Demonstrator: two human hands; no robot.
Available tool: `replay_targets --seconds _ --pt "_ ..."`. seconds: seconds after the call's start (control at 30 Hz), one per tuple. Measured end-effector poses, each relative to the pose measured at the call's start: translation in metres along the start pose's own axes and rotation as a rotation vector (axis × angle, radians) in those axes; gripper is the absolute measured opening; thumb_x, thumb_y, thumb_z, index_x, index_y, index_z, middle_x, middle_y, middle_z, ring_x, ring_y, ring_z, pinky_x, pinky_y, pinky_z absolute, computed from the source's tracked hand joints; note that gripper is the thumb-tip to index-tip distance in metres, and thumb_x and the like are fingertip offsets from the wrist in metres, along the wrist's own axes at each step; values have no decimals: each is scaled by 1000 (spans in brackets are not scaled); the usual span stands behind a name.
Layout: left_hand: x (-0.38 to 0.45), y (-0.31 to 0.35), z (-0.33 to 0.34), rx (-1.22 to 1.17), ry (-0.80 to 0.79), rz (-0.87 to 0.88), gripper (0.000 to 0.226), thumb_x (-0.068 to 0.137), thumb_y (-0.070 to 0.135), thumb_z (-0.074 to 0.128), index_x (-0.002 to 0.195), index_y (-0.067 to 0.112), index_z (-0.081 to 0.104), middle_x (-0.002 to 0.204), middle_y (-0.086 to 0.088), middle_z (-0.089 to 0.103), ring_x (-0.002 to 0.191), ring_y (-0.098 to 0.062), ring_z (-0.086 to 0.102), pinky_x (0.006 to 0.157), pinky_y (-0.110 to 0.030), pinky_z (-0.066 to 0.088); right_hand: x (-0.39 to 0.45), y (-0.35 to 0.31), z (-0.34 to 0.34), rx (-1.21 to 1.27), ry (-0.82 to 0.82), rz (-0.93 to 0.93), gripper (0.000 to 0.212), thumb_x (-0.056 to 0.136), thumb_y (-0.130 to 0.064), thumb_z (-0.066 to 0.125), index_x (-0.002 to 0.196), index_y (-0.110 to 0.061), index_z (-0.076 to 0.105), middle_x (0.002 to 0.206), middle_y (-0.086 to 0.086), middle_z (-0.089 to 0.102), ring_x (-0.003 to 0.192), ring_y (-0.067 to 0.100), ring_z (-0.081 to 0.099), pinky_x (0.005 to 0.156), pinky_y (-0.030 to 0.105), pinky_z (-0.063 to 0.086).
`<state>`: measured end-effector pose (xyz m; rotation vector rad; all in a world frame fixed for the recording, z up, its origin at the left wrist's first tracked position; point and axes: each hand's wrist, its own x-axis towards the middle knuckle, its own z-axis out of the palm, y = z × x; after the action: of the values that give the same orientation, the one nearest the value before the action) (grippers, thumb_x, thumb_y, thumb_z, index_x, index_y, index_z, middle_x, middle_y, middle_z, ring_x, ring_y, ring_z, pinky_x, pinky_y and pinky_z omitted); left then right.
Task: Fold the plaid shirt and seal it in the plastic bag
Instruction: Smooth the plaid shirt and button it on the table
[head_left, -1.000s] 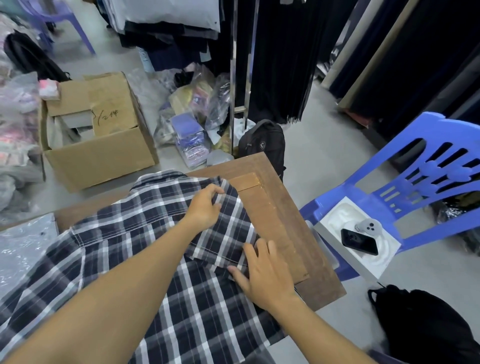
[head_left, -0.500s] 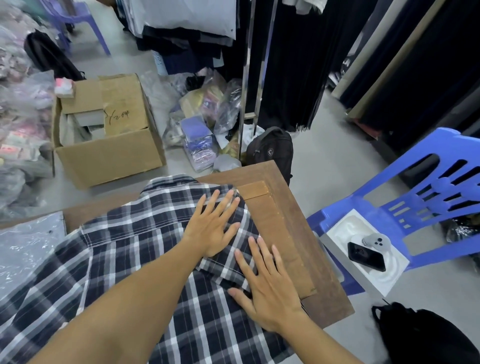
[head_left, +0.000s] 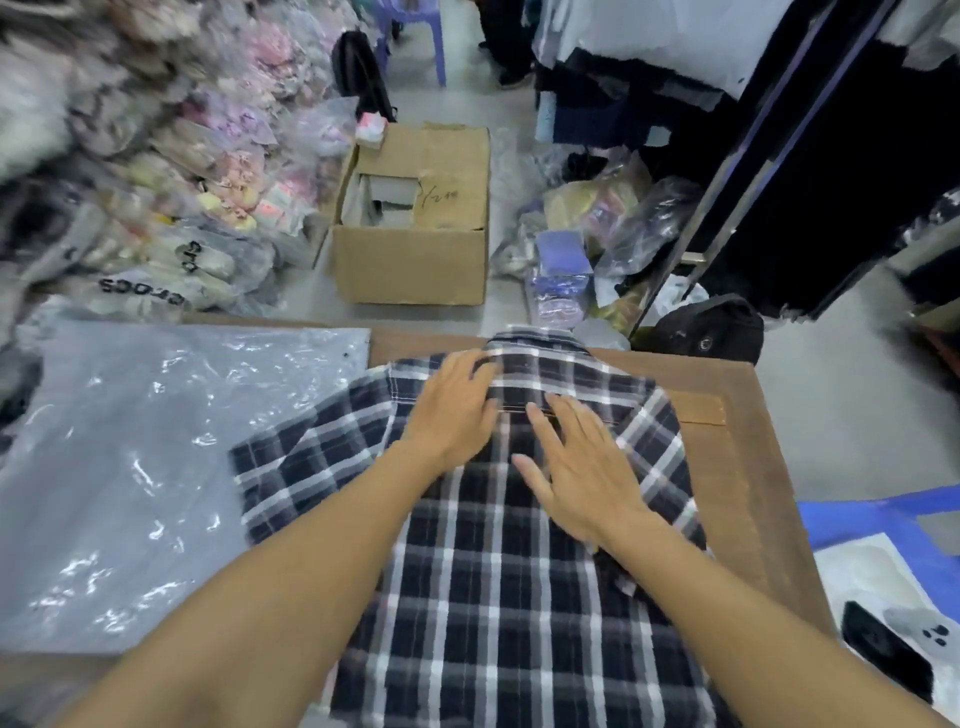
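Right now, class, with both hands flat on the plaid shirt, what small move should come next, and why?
Probably fold the spread sleeve in over the body. The left hand and right hand lie open on the plaid shirt below the collar; the right side looks already folded in, while the other sleeve juts toward the plastic bag.

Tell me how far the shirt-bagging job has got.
Done: the plaid shirt lies on the table with its right side folded in. In hand: the left hand and right hand press flat near the collar, smoothing. Left: the other sleeve lies spread out, the remaining folds are undone, and the plastic bag lies empty alongside, unsealed.
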<state>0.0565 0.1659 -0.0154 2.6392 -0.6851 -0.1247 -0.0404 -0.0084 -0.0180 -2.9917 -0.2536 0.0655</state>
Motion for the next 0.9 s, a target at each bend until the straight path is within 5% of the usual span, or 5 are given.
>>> replay_targets --seconds 0.23,0.4,0.73,0.83,0.9 --pt "-96 -91 -44 42 133 -592 53 96 41 52 139 10 44 140 -14 46 129 -32 37 107 -44 36 102 -95 6 42 -68 -276 52 104 -39 42 149 -12 40 148 10 47 131 33 43 106 46 39" --pt "-137 -125 -49 -1 129 -897 75 93 63 47 144 9 37 144 -16 42 131 -35 35 109 -48 33 148 -139 13 25 -166 -342 62 95 -2 48 153 -14 28 158 7 32 116 36 49 86 46 51" --pt "-139 -151 -59 -480 312 -1132 44 76 46 81 100 14 62 111 -8 61 113 -31 52 93 -44 49 170 -153 17 64 -179 -312 41 95 -1 50 134 -14 50 130 11 51 107 33 55 73 40 47" --pt "-136 -146 -75 -716 357 -1032 26 84 31 76 86 15 56 87 -2 60 84 -23 58 66 -31 45 171 -143 9 220 -149 -248 19 94 -4 53 110 -12 59 118 7 52 101 30 54 80 44 51" --pt "-133 -137 -94 -825 301 -914 23 87 27 73 79 18 54 80 -2 59 76 -21 58 66 -32 45 171 -135 5 307 -158 -227 14 92 -3 56 97 -16 56 108 2 48 97 28 52 82 43 49"
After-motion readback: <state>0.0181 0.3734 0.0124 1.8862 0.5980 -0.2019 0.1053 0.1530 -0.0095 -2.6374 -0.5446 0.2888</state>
